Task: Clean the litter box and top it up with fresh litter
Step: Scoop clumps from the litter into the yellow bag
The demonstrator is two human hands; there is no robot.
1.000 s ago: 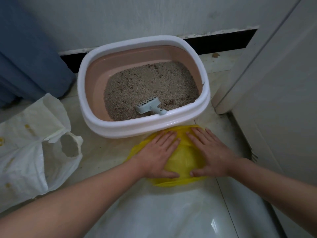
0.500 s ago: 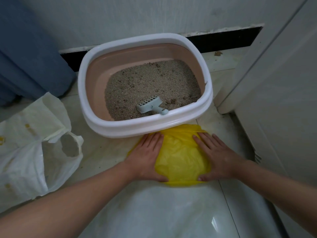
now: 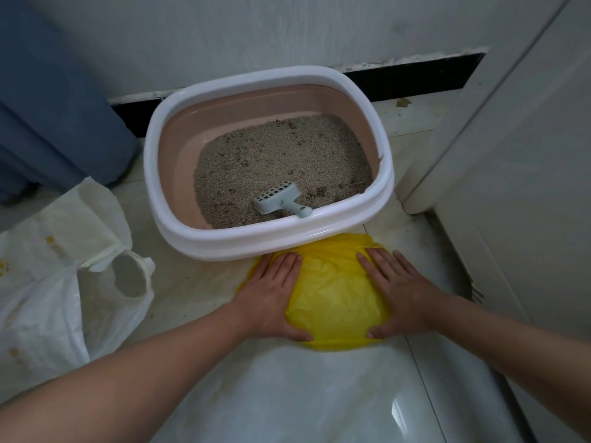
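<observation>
At far left, blue cloth [image 3: 57, 107], hanging down to the floor [image 3: 198, 282] beside the wall. Below it, a white bag [image 3: 41, 298], lying crumpled on the floor, with yellowish stains and one handle loop open toward the middle.

Further toward the middle, the box [image 3: 224, 244]: white rim, pink inside, standing on the floor close to the wall and its black skirting [image 3: 415, 68]. Inside the box, grey-brown litter [image 3: 281, 155] with some darker clumps, spread over the bottom. On the litter, near the front wall, a pale scoop [image 3: 278, 196], slotted head to the left, handle pointing right toward the front rim.

Just in front of the box, on the floor, a yellow bag [image 3: 335, 302], raised like a low dome, far edge touching the front wall of the box. On the left side of this bag, the left hand [image 3: 271, 295], palm down, grip spread flat, fingers straight and side by side, thumb along the near edge, pressing on the plastic. On the right side of the same bag, the right hand [image 3: 406, 292], in the same way: grip flat and spread, fingers pointing toward the box, thumb at the near edge. Both forearms bare, coming in from the bottom corners.

At far right, a white panel [image 3: 511, 203], upright, near the box but apart from it.
</observation>
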